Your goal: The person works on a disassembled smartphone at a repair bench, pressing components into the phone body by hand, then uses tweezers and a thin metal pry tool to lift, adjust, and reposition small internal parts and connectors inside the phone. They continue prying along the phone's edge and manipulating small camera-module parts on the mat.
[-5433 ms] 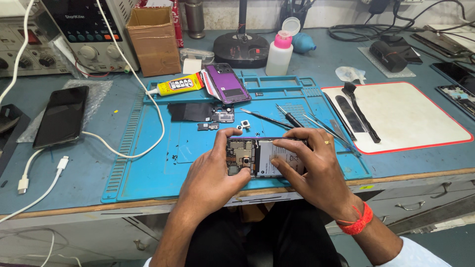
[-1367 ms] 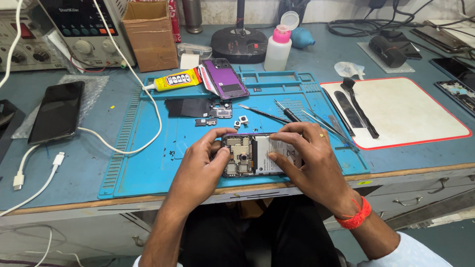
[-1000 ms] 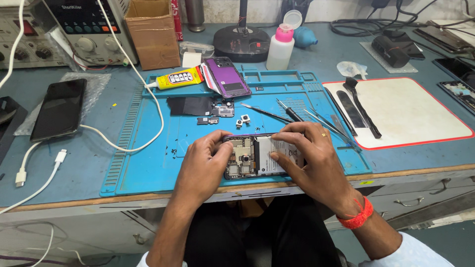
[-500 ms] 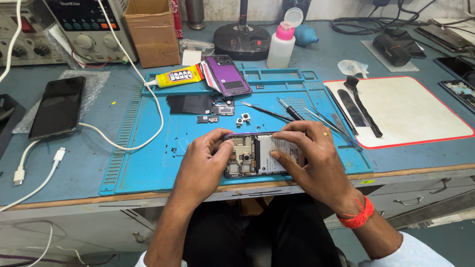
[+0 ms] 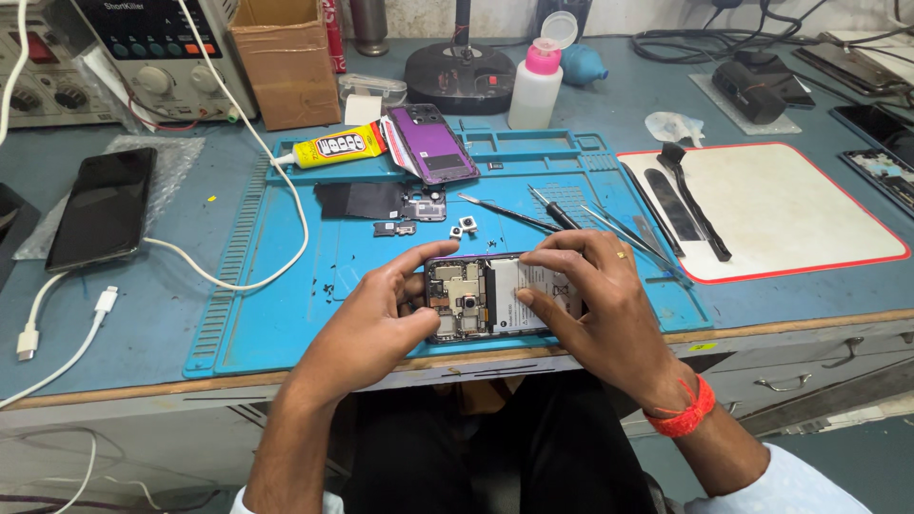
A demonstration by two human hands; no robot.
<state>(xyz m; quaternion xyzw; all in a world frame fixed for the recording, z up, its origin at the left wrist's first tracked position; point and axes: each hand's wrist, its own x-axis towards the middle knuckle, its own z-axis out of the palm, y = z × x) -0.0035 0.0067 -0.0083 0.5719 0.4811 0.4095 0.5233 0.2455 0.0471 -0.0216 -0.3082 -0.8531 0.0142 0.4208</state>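
Both-handed, mid-disassembly: opened phone (image 5: 500, 297) pinned at blue mat's (image 5: 286, 286) near edge.
Left hand (image 5: 381, 319) clasps board end; right hand (image 5: 595, 305) presses battery end. Next likely needs the screwdriver (image 5: 554, 207) beyond, gently.

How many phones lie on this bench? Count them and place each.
3, maybe more: the opened phone held by left hand and right hand; a black phone at left; a phone at the right edge, partly cut off.
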